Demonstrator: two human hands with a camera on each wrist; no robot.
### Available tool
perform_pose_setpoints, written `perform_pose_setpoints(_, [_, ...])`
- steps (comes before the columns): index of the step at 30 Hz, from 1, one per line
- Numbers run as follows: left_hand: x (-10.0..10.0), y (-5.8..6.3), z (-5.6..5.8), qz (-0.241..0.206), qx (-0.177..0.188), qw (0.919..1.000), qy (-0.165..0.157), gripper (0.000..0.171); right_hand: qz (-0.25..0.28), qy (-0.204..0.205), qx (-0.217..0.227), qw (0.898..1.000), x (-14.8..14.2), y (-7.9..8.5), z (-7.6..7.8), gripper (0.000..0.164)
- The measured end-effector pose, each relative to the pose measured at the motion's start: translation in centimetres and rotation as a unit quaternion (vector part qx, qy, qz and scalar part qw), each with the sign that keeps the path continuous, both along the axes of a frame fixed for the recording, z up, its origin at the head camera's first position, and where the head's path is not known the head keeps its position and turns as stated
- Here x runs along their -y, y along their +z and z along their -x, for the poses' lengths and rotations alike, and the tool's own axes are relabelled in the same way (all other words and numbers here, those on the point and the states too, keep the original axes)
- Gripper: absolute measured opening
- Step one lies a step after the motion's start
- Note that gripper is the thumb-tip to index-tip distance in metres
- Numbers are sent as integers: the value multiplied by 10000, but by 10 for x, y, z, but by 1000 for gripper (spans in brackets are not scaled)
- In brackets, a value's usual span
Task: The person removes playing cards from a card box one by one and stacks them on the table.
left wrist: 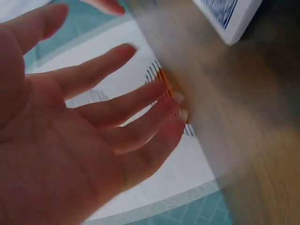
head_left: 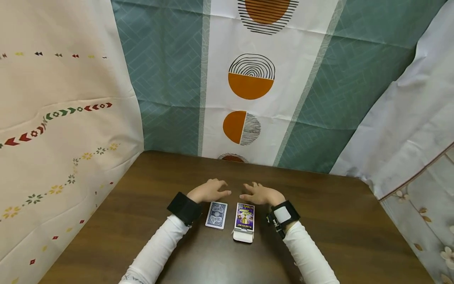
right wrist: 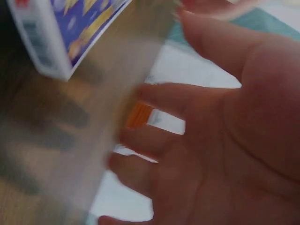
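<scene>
Head view: deck is lying patterned back up on the surface, approx. 6 o'clock from frame ctr. Box is lying flat at deck's 3 o'clock, near but not touching; its white flap is sticking out untucked at box's 6 o'clock. L grip is hovering just off deck's 12 o'clock, R grip just off box's 1 o'clock; both are holding nothing, fingers relaxed & apart, thumbs pointing inward.

Progress, judging by layout: deck is sitting outside box in a neat stack, so unboxing's looking done. Left, poss.: flap isn't being tucked, deck isn't being spread or put back; can't tell which of these, if any, is remaining. W/ both grips empty, prob. a gap btwn steps or an end pt.

L wrist view: palm is filling approx. 8 o'clock, fingers extending toward 2, nothing in grip. Deck's corner is showing at 1 o'clock, clear of fingers.

R wrist view: palm is filling approx. 4 o'clock, fingers reaching toward 9, grip empty too. Box's corner is showing at 11 o'clock, well apart from fingers; flap's out of view here.
</scene>
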State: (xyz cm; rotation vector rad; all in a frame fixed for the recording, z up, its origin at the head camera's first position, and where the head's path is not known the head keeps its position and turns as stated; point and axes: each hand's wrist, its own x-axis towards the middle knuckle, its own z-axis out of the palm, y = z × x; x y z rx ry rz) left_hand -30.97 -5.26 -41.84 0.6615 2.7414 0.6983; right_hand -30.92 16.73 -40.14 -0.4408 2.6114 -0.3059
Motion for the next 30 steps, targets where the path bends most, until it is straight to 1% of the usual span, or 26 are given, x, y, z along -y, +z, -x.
perform_pose_setpoints(2, [2,0,-15,93,-14,9999,143,49,102,64,40,9999,2,2,-12,62])
perform_pose_setpoints(3, [2,-1,-22,133,-47,9994,304,51,130,66,34,9999,3,3,-18,60])
perform_pose_setpoints(5, [0,-1,-36,253,-120,9967,761,58,182,98,-38,9998,5,6,-29,58])
perform_pose_setpoints(7, [-4,-3,-47,347,-171,9915,1246,67,229,124,-129,9996,6,8,-39,57])
perform_pose_setpoints(8, [-6,-5,-52,400,-176,9884,1452,71,202,140,-197,9995,6,9,-44,57])
perform_pose_setpoints(10, [-11,-7,-62,541,-160,9826,1767,77,159,163,-265,9994,7,9,-53,56])
perform_pose_setpoints(14, [-19,-13,-73,864,-243,9725,2148,83,17,89,-330,9994,5,8,-68,55])
perform_pose_setpoints(16, [-23,-16,-76,949,-361,9681,2290,86,-54,70,-386,9992,3,6,-73,53])
perform_pose_setpoints(18, [-28,-19,-78,989,-451,9654,2372,89,-129,97,-433,9989,2,4,-77,53])
perform_pose_setpoints(21, [-35,-23,-84,1100,-741,9634,2328,91,-177,110,-443,9988,1,0,-81,53])
perform_pose_setpoints(23, [-38,-25,-89,1184,-1065,9629,2179,88,-154,82,-449,9988,1,-2,-82,54])
perform_pose_setpoints(25, [-41,-26,-94,1220,-1499,9624,1911,83,-108,104,-540,9984,0,-5,-83,56])
perform_pose_setpoints(27, [-42,-27,-100,1200,-1867,9621,1584,74,-13,230,-719,9971,-1,-9,-84,57])
perform_pose_setpoints(30, [-46,-29,-106,1097,-2137,9637,1164,61,256,666,-1095,9914,-2,-16,-83,59])
